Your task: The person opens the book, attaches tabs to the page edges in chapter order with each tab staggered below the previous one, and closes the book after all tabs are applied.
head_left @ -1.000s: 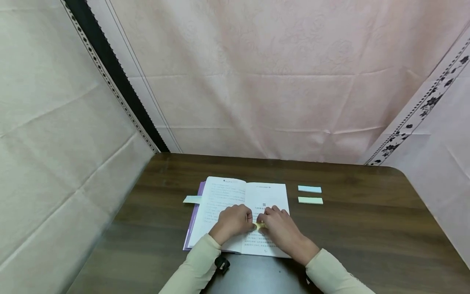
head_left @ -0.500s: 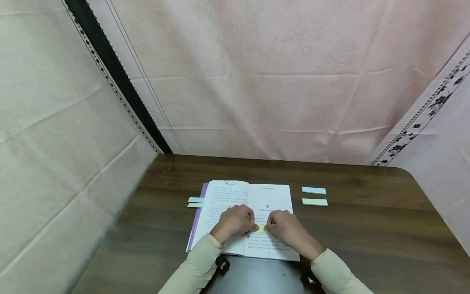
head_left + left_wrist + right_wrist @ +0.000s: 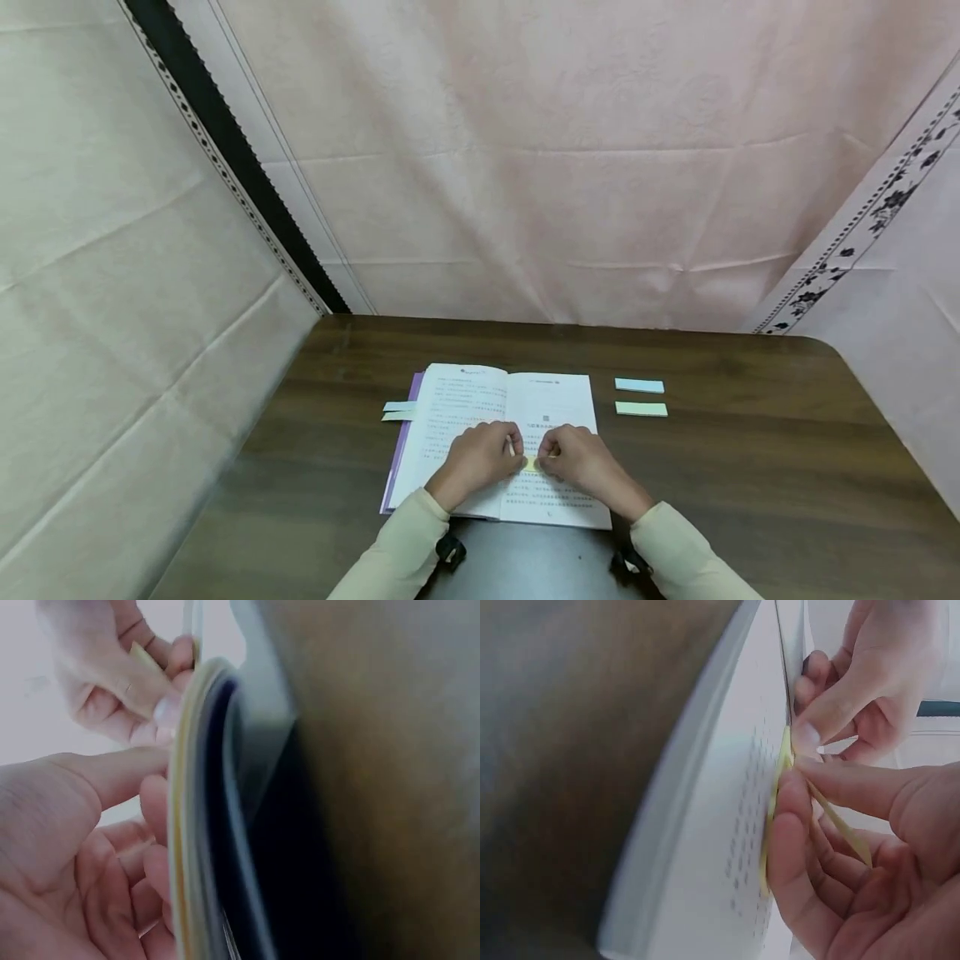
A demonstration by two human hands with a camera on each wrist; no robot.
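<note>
An open book (image 3: 551,400) with printed pages lies on the table in the head view. Over its right page both hands meet at a small yellow sticky-note pad (image 3: 532,466). My left hand (image 3: 480,458) pinches the pad's left end between thumb and fingers. At the other end, my right hand (image 3: 581,465) pinches it with curled fingers. From the right wrist, one yellow strip (image 3: 767,855) shows along the page, and a second yellow piece (image 3: 844,825) slants up between the right thumb and fingers. The fingertips partly hide the pad.
A blue sticky strip (image 3: 639,386) and a green one (image 3: 641,409) lie right of the book on the brown table (image 3: 750,450). Pale tabs (image 3: 398,411) stick out over the purple cover's left edge. A grey surface (image 3: 532,558) is in front of the book.
The yellow pad looked bent between the hands a second ago and now appears flatter. My right hand's fingers have drawn in from a more spread pose. The left hand has barely moved.
</note>
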